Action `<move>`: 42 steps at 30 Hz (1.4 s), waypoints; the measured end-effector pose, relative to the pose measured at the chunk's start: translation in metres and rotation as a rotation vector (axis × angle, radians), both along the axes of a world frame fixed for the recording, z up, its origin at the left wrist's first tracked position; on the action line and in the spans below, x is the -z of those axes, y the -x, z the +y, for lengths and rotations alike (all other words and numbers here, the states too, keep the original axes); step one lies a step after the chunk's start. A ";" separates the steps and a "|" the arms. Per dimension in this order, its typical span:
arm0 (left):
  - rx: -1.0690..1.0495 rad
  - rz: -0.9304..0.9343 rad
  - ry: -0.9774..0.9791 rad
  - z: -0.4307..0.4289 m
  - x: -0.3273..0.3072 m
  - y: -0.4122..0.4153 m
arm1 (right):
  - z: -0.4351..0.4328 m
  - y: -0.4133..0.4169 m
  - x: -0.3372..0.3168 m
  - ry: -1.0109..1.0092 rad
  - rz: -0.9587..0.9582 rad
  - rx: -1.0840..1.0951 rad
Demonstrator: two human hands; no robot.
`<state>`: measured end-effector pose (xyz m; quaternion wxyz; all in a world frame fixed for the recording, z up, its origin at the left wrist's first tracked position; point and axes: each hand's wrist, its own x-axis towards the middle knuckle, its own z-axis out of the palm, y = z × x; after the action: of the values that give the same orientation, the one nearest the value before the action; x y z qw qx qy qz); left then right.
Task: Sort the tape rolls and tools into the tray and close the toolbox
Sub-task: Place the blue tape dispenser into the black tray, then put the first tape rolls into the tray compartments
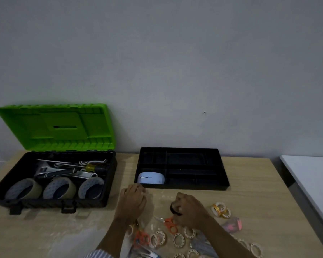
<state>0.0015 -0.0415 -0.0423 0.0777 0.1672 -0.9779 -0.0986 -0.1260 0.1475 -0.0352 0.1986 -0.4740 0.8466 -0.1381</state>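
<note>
Left hand (133,202): palm down over the table (250,183), fingers curled loosely, just in front of the tray's front-left corner; cannot tell whether it grips anything, as the palm hides what lies under it.
Right hand (189,211): knuckles up, fingers closed around a dark tape roll (174,208), held just above the tabletop near the front-middle.
Tray (220,181): black, divided into compartments, sitting at the back of the table, right of the toolbox and apart from it.
Mouse (151,178): pale blue, lying in the tray's front-left compartment.
Toolbox (50,202): black base at the table's left side, green lid (54,125) standing open against the wall.
Toolbox contents: three wide tape rolls (60,187) on edge in a row along the front wall; behind them a wrench (45,170), a yellow-handled screwdriver (93,167) and other metal tools, overlapping.
Small tape rolls (179,240): many thin white rings scattered flat along the table's front edge, below and between both forearms.
Yellow-marked rolls (221,209): small cluster touching one another, right of the right hand.
Orange scissors (170,225): lying flat just beside the right hand, handles toward the front edge; a second orange pair (141,239) near the left wrist.
Pink item (232,225): blurred, toward the front-right; cannot tell what it is.
Sleeve (97,254): striped, at the bottom edge.
</note>
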 end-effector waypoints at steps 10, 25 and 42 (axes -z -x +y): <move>0.076 -0.294 -0.151 -0.020 0.024 -0.034 | -0.086 0.025 -0.019 0.085 0.369 -0.006; -0.052 -0.142 -0.469 -0.027 0.016 -0.038 | -0.117 0.027 -0.004 0.004 0.416 0.106; -0.100 0.153 -0.367 -0.043 -0.018 0.059 | -0.027 0.009 0.012 0.032 0.279 0.151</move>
<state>-0.0575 -0.0842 -0.0247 0.1248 0.2187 -0.9252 -0.2838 -0.1348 0.1202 -0.0469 0.0606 -0.4269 0.8968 -0.0991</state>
